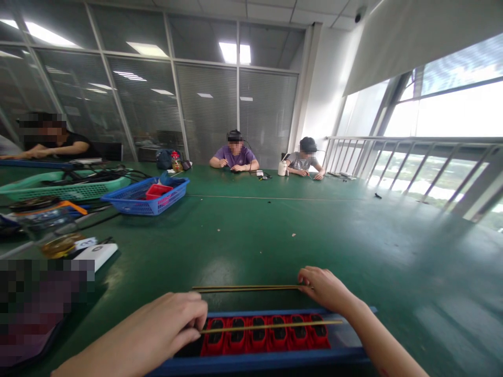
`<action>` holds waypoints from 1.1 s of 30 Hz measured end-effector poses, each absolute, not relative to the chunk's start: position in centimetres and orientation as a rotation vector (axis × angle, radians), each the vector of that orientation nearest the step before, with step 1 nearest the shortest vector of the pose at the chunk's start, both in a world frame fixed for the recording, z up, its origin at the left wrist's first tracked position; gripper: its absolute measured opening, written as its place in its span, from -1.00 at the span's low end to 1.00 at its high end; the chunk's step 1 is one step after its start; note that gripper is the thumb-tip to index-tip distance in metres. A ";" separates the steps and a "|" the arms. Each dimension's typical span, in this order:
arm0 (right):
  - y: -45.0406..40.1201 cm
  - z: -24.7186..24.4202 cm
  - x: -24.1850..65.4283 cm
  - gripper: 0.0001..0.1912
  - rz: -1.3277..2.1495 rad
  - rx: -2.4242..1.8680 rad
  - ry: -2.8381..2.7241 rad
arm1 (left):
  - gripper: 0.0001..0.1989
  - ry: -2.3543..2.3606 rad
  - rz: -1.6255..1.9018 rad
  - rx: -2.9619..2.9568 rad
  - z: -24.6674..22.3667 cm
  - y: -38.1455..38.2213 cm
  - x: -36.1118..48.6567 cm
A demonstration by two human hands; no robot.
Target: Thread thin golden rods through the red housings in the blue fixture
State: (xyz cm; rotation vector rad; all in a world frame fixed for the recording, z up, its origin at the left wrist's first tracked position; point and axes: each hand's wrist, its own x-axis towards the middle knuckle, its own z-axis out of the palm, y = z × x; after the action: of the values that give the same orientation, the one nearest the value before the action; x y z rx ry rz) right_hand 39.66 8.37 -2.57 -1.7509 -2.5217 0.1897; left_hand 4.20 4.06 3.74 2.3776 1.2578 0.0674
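My left hand (173, 317) pinches the left end of a thin yellowish rod (271, 326). The rod stretches across a row of several red holders (270, 343) with black inserts, which sit in a long blue tray (275, 362) in front of me. Beyond the tray's far edge, two similar thin rods (243, 288) lie side by side. Their right ends meet the curled fingers of my right hand (326, 288), closed on them. The right forearm passes over the tray's right end.
To the left are a blue basket (157, 208) with a red container (157, 191), a green basket (74, 195) with dark cables, a glass jar (45, 220) and a white device (102, 256). Several people sit around the green table (251, 225). Small scraps dot its surface.
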 end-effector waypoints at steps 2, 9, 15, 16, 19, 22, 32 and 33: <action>8.4 -2.7 39.7 -0.83 0.204 -1.736 -2.518 | -0.89 1.259 0.049 2.402 3.6 4.2 4.5; 9.0 -3.5 40.5 -0.86 0.294 -1.647 -2.478 | -0.81 1.291 0.130 2.460 5.1 4.7 3.7; 9.2 -3.2 40.8 -0.78 0.410 -1.632 -2.444 | -0.79 1.363 0.298 2.517 5.5 6.4 2.4; 9.1 -3.0 40.8 -0.74 0.418 -1.636 -2.438 | -0.80 1.358 0.280 2.517 5.3 6.7 2.5; 9.0 -2.4 40.8 -0.63 0.431 -1.665 -2.426 | -0.82 1.338 0.209 2.509 4.1 7.3 3.2; 8.8 -2.3 40.9 -0.58 0.455 -1.674 -2.427 | -0.84 1.355 0.168 2.492 2.4 8.2 4.0; 8.6 -2.9 41.0 -0.74 0.321 -1.644 -2.523 | -0.90 1.470 0.109 2.479 -2.2 11.0 5.5; 8.6 -2.9 40.9 -0.78 0.303 -1.646 -2.531 | -0.89 1.475 0.114 2.496 -2.3 11.1 5.6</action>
State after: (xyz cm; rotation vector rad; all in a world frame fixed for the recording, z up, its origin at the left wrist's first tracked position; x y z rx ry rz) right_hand 40.92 8.55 -2.87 -1.6455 -2.5313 0.3029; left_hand 5.56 11.06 -2.25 2.4962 1.4751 0.1142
